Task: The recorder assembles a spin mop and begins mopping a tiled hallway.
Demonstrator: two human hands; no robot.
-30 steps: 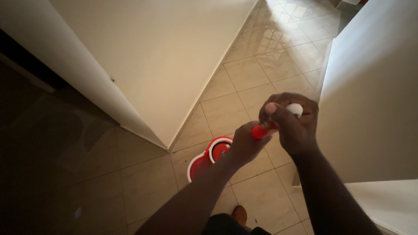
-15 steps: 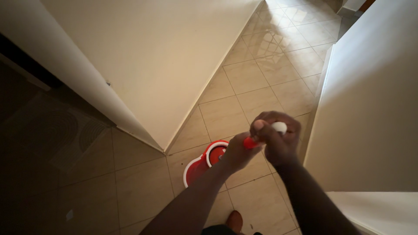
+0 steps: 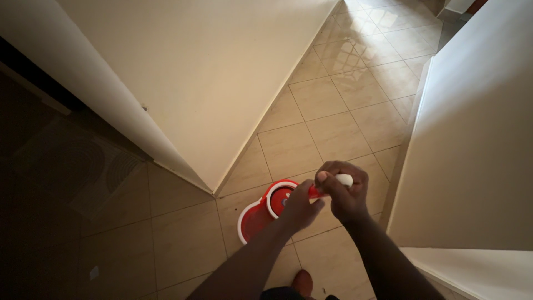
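Both my hands grip a mop handle seen end-on, red with a white top [image 3: 343,180]. My right hand [image 3: 345,191] wraps the white end. My left hand [image 3: 300,206] grips the red part just below it. Directly beneath stands a red spin-mop bucket [image 3: 255,218] with a white rim on the tiled floor; its round spinner basket [image 3: 277,195] is partly hidden by my left hand. The mop head is hidden from view.
A cream wall [image 3: 200,78] ends in a corner just left of the bucket. Another wall [image 3: 472,144] rises close on the right. Beige floor tiles [image 3: 333,100] run up a narrow corridor. A dark room [image 3: 55,211] lies at left. My shoe [image 3: 302,279] shows at the bottom.
Both hands have gone down with the mop handle, now lower in view and closer to the bucket. The grip is unchanged.
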